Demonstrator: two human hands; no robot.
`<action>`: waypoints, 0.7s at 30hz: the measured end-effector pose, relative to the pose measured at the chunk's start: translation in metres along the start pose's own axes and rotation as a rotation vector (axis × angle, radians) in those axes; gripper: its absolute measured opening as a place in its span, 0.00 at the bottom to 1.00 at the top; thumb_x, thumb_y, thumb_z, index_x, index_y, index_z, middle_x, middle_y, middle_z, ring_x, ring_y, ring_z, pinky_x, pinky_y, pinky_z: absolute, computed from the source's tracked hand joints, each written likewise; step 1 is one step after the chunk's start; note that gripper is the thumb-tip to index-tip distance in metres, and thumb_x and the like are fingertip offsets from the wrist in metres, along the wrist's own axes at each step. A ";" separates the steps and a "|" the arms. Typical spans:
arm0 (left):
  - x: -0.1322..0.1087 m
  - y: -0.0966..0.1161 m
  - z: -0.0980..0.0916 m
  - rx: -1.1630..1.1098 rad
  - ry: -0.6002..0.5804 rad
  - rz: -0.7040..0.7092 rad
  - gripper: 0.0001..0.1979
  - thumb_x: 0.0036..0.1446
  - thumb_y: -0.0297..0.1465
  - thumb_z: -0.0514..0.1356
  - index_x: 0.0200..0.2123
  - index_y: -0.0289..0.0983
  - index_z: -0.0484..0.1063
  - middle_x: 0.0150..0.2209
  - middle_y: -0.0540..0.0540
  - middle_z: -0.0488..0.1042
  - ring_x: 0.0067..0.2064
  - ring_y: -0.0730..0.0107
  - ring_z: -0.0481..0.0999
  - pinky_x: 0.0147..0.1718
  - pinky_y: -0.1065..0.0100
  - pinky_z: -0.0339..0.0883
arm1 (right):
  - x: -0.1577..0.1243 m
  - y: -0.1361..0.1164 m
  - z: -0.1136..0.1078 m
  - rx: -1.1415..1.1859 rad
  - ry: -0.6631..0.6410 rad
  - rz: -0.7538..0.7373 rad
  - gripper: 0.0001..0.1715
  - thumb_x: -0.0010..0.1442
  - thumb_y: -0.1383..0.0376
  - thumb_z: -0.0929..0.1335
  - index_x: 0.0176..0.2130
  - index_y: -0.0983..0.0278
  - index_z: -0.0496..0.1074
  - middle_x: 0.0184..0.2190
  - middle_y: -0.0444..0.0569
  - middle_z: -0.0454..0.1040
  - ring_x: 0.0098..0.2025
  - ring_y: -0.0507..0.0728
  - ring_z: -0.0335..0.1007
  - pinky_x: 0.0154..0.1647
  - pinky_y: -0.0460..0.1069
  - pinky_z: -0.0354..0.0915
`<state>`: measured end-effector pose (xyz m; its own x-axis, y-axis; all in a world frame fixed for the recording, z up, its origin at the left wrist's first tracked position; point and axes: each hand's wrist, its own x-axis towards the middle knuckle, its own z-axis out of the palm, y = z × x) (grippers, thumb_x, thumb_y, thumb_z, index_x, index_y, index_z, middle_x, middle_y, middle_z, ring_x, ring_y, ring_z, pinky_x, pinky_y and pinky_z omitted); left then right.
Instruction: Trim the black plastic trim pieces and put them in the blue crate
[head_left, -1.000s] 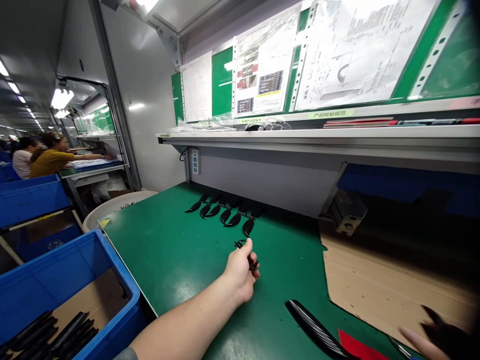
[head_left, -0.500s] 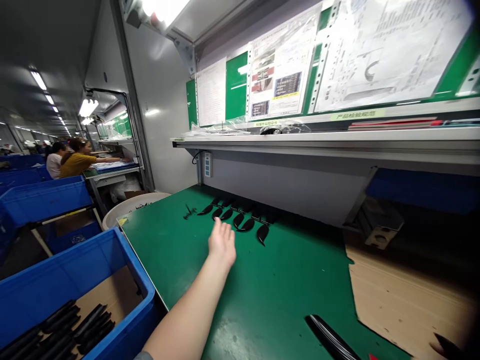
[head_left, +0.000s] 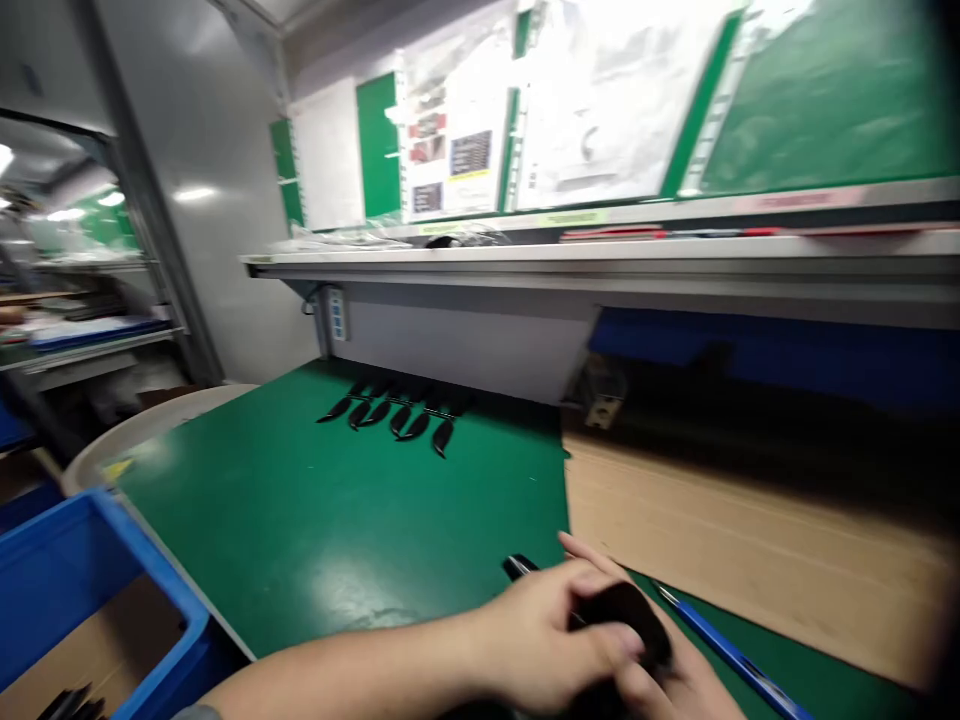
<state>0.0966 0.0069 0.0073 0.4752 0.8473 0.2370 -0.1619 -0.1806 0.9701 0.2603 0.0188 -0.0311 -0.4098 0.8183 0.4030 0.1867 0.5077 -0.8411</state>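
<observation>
My left hand (head_left: 536,635) is closed, thumb and fingers pinching a curved black plastic part (head_left: 634,612) at the near edge of the table. Partly behind it, my right hand (head_left: 694,675) holds the same part from the right, one finger stretched out past my left hand. Much of the part is hidden by the hands. The end of a glossy black strip (head_left: 519,567) peeks out beyond my left hand. Just right of the hands lies a slim blue pen-like tool (head_left: 731,650) with a metal tip.
Several black leaf-shaped pieces (head_left: 412,425) lie in a row at the back of the green table (head_left: 300,530). A blue bin (head_left: 180,615) with black parts stands at the left. Cardboard (head_left: 675,510) covers the right side, below a shelf (head_left: 480,257) with papers above.
My left hand has come back from the row of black pieces to the near right and meets my right hand at the black part. Small dark scraps left of the row are gone. The view has swung right.
</observation>
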 end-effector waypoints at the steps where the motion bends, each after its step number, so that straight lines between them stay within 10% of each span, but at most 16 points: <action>1: 0.002 -0.002 0.002 -0.086 -0.016 -0.034 0.18 0.56 0.42 0.61 0.43 0.34 0.71 0.37 0.45 0.71 0.39 0.66 0.70 0.43 0.65 0.62 | -0.002 -0.009 0.003 0.046 -0.009 0.041 0.44 0.59 0.36 0.62 0.63 0.59 0.58 0.58 0.57 0.64 0.60 0.69 0.59 0.55 0.57 0.66; 7: 0.006 -0.016 0.004 -0.322 0.087 -0.488 0.21 0.58 0.47 0.57 0.43 0.34 0.66 0.24 0.49 0.68 0.20 0.77 0.62 0.21 0.74 0.51 | 0.001 -0.019 -0.042 -0.157 -0.002 0.235 0.32 0.65 0.44 0.61 0.60 0.58 0.60 0.52 0.54 0.68 0.55 0.64 0.64 0.54 0.57 0.64; 12: 0.004 -0.019 -0.018 -0.089 0.033 -0.393 0.22 0.64 0.46 0.50 0.51 0.35 0.66 0.30 0.45 0.73 0.24 0.75 0.66 0.26 0.73 0.56 | 0.000 0.029 -0.101 -0.780 0.146 0.432 0.12 0.57 0.58 0.69 0.40 0.61 0.71 0.39 0.51 0.73 0.43 0.64 0.69 0.41 0.55 0.63; 15: 0.000 -0.021 -0.027 -0.067 0.010 -0.412 0.27 0.65 0.47 0.49 0.61 0.40 0.58 0.34 0.44 0.74 0.26 0.73 0.68 0.28 0.71 0.59 | 0.003 0.048 -0.110 -0.730 0.106 0.491 0.06 0.54 0.62 0.70 0.33 0.62 0.71 0.27 0.45 0.71 0.29 0.58 0.68 0.29 0.49 0.60; 21: -0.010 -0.021 -0.028 -0.200 -0.051 -0.480 0.28 0.65 0.47 0.49 0.65 0.46 0.51 0.40 0.42 0.73 0.30 0.71 0.71 0.31 0.69 0.63 | 0.009 0.033 -0.103 -0.531 0.217 0.425 0.21 0.70 0.55 0.53 0.44 0.63 0.67 0.34 0.49 0.72 0.33 0.56 0.70 0.33 0.49 0.65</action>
<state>0.0708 0.0167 -0.0165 0.5773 0.7849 -0.2251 -0.0752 0.3256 0.9425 0.3549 0.0712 -0.0180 -0.0282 0.9816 0.1888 0.7228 0.1505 -0.6744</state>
